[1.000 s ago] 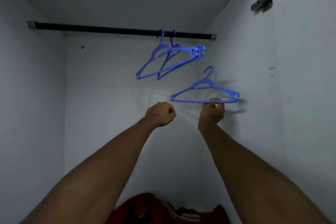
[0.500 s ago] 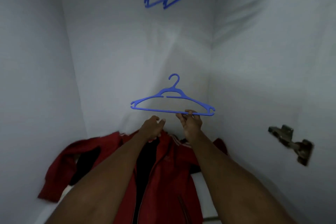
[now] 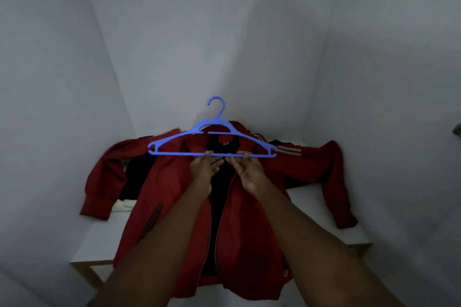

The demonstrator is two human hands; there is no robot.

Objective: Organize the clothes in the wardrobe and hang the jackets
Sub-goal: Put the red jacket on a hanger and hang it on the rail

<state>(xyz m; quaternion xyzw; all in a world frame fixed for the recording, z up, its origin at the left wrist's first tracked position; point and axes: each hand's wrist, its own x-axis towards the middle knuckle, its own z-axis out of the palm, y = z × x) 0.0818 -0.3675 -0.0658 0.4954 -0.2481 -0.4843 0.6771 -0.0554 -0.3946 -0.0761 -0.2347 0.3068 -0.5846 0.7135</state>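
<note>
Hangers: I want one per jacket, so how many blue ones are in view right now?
1. The blue hanger is held by its bottom bar in the left hand and right hand, above the red jacket. Any others are out of frame.

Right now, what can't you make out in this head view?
- Red jacket hem: covered by both forearms.
- Dark and pale clothes under its sleeve: mostly buried, type unclear.
- Metal fitting on right wall: cut off by the edge.
- Blue hanger bar: fingertips hide each hand's grip.
</note>
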